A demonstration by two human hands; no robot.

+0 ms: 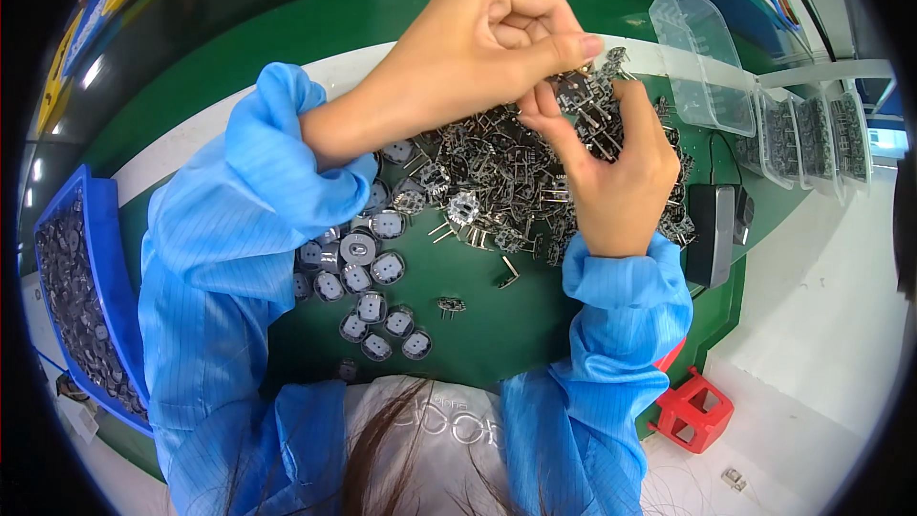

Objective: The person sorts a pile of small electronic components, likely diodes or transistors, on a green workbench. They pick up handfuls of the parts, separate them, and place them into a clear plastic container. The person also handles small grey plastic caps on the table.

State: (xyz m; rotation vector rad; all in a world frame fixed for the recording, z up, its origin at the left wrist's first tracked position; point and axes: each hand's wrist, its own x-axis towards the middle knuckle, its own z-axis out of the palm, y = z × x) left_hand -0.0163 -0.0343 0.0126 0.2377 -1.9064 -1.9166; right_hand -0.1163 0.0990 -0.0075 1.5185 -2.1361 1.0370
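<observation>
Just before the heap of pinned parts (497, 182), round discs (368, 277) are lying loose on the green worktop (478, 315); a sleeve could be sweeping them off. Over the heap's far side, the left hand (478, 48) and right hand (611, 162) are both pinching one small pinned board (592, 86), likely bending pins or dropping it

Shining dully in a heap: small metal parts (497, 172) with thin bright pins, dark matt plates among them. Lying beside them: round discs (358, 250), grey and smooth. Covering the table (478, 325): a matt green mat. Wrapping both arms: light blue cloth sleeves (220, 258), finely striped, creasing. Gleaming at the edge: clear glossy plastic boxes (702, 57), a blue plastic tray (110, 268), a red plastic stool (697, 411).
</observation>
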